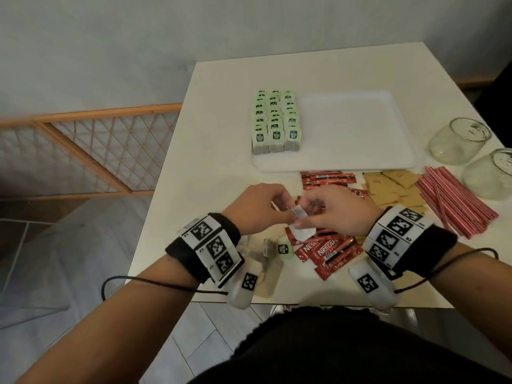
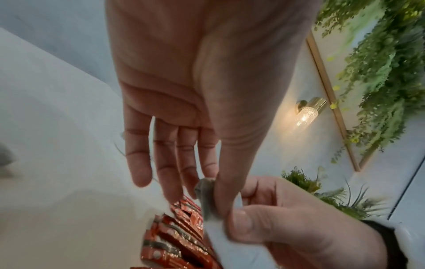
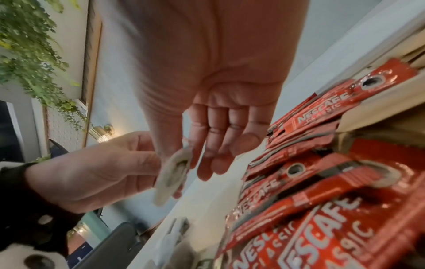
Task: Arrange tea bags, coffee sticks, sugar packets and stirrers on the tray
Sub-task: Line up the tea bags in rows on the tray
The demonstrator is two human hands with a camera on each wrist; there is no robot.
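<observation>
Both hands meet over the table's near middle and pinch one pale tea bag (image 1: 299,212) between them. My left hand (image 1: 288,210) holds it with thumb and forefinger, its other fingers straight (image 2: 214,183). My right hand (image 1: 302,218) pinches the same tea bag (image 3: 173,171) from the other side. Under the hands lies a heap of red coffee sticks (image 1: 328,252). The white tray (image 1: 357,128) sits farther back, with three rows of green-tagged tea bags (image 1: 274,120) at its left end. Brown sugar packets (image 1: 393,187) and red-striped stirrers (image 1: 454,200) lie to the right.
Two glass jars (image 1: 460,139) (image 1: 490,173) lie on their sides at the table's right edge. A few loose tea bags (image 1: 277,252) rest near my left wrist by the front edge. A wooden lattice gate (image 1: 97,151) stands left of the table.
</observation>
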